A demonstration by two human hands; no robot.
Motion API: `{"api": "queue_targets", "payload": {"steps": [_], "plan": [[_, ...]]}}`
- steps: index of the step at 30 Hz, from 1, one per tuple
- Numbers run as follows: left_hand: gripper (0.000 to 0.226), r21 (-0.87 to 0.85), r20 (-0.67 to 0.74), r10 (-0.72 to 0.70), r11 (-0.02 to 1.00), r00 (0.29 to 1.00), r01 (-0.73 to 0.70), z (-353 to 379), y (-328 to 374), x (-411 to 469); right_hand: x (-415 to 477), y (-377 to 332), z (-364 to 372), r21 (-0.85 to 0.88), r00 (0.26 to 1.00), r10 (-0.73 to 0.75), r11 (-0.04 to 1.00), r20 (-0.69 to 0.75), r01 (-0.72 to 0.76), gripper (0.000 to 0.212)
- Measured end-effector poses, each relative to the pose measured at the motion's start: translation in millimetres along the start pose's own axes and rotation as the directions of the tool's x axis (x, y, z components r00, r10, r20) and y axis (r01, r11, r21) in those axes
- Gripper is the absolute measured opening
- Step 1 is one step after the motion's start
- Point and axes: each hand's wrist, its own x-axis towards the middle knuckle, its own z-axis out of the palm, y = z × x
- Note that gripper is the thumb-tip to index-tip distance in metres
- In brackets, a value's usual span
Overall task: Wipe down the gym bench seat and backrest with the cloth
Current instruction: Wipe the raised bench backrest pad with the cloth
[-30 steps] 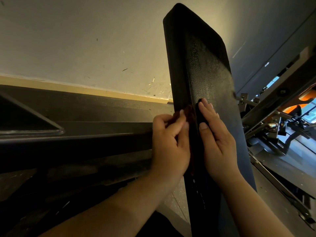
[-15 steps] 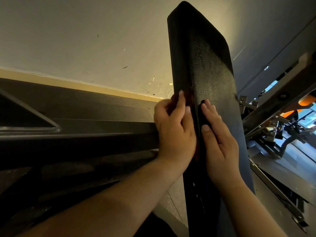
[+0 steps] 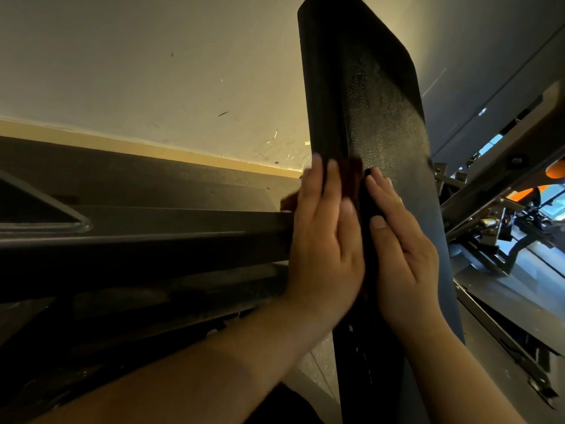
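Cream-painted wall (image 3: 153,71), scuffed and flecked near its tan skirting strip (image 3: 153,146), fills the upper left of my head view, with a dark metal beam (image 3: 153,234) running across below it. Up the middle stands the black, grain-textured vinyl backrest pad of the gym bench (image 3: 382,102), seen from low down so that its rounded top edge reaches the top of the picture. The left hand (image 3: 327,246) lies flat against the pad's left edge, fingers straight and close together, a little blurred. Under it I can see the dark reddish-brown cloth (image 3: 351,175), pressed to the pad; one corner pokes out past the fingertips onto the front face and another bit shows just left of the hand. The right hand (image 3: 403,261) rests on the pad's front face just beside the left one, its fingers (image 3: 380,191) stretched out and lying along the surface, thumb alongside. A dark fold sits under those fingers, and I cannot tell whether it is more cloth or a seam of the pad. Beyond the pad's right edge are grey steel machine frames (image 3: 504,194) and an orange part (image 3: 553,174) at the picture's right border.
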Motion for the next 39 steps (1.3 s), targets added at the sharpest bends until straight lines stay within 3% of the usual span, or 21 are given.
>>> {"api": "queue_targets", "payload": {"steps": [3, 8, 16, 23, 30, 35, 39], "plan": [[0.05, -0.019, -0.03, -0.002, 1.0, 1.0, 0.001, 2.5, 2.0, 3.3, -0.4, -0.2, 1.3, -0.013, 1.0, -0.002, 1.0, 0.002, 0.002, 0.046], [0.055, -0.016, 0.023, -0.002, 1.0, 1.0, 0.002, 1.0, 4.1, -86.4, -2.2, -1.6, 0.0, -0.02, 1.0, -0.004, 1.0, -0.004, 0.004, 0.045], [0.052, -0.04, -0.04, -0.061, 0.997, 0.997, 0.059, 4.2, 5.2, 34.5, -0.3, -0.5, -0.3, -0.029, 1.0, -0.012, 1.0, -0.012, 0.011, 0.046], [0.052, -0.194, 0.103, -0.056, 0.978, 0.993, 0.076, -7.5, 2.7, -75.6, -2.4, -0.7, 1.2, -0.016, 1.0, -0.004, 1.0, -0.022, 0.004, 0.045], [0.045, -0.119, -0.024, -0.079, 0.99, 0.997, 0.076, -3.6, 4.0, -5.8, -0.4, -3.4, 1.3, -0.027, 1.0, -0.005, 1.0, -0.022, 0.005, 0.045], [0.047, -0.12, 0.064, 0.007, 0.993, 0.998, 0.0, -12.7, -0.2, -63.5, -2.4, -2.6, 1.6, -0.025, 1.0, -0.002, 1.0, -0.028, 0.001, 0.045], [0.046, -0.082, 0.017, -0.003, 0.997, 1.0, 0.004, -9.9, 0.8, -30.2, -1.9, -3.2, 0.9, -0.011, 0.999, -0.008, 1.0, -0.031, 0.008, 0.044]]}}
